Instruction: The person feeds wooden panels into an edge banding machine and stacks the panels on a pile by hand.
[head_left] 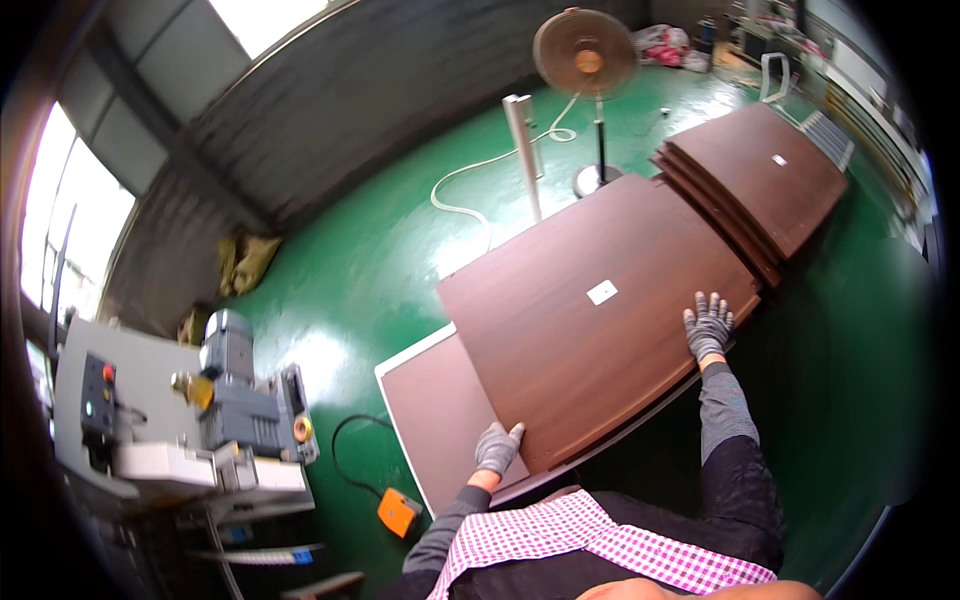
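Observation:
A wide reddish-brown wood panel lies flat before me, with a small white label near its middle. It rests partly over a light-edged table whose pinkish-brown top shows at the left. My left hand, in a grey fingerless glove, is at the panel's near left corner, its thumb stretched toward the edge. On the panel's right part my right hand lies flat with spread fingers, in a matching striped glove. Neither hand grips anything that I can see.
A stack of brown panels stands beyond the right end. Behind are a standing fan and a white post with a pale hose. At left stand a machine with a grey motor and an orange foot pedal on the green floor.

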